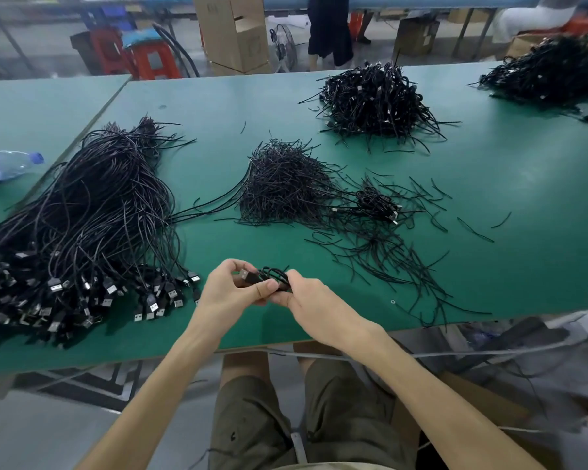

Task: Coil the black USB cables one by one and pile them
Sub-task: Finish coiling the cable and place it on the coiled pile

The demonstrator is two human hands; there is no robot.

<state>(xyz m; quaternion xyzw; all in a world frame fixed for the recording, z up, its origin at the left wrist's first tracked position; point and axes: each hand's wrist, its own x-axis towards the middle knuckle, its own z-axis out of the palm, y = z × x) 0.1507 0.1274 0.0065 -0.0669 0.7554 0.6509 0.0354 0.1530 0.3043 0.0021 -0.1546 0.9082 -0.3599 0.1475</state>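
Head view of a cable-coiling station. At the near edge of the flat green table (489, 205), the left hand (231, 293) and the right hand (316, 300) meet around one small coiled black USB cable (273, 274), held just above the tabletop. The left hand pinches the coil between thumb and curled fingers, with the cable's rectangular plug showing just beside its fingertips; the right hand grips the opposite side of the coil, fingers curled over it and thumb beneath. At 9 to 10 o'clock of the hands lies a large sheaf of straight, uncoiled black USB cables (92, 205), their silver-tipped plugs fanned toward the near edge. At 12 o'clock sits a mound of short thin black tie strips (286, 188), and more loose strips (387, 262) are scattered from 1 to 3 o'clock. A small cluster of coiled black cables (377, 201) rests at 1 o'clock, just beside the mound. Farther off at 1 o'clock stands a tall heap of coiled black cables (374, 100), and a second such heap (543, 76) lies at 2 o'clock near the far right edge. A clear plastic water bottle with a blue cap (7, 166) lies on its side at 10 o'clock. Beyond the table stand red plastic stools (153, 59) and a brown cardboard box (235, 32).
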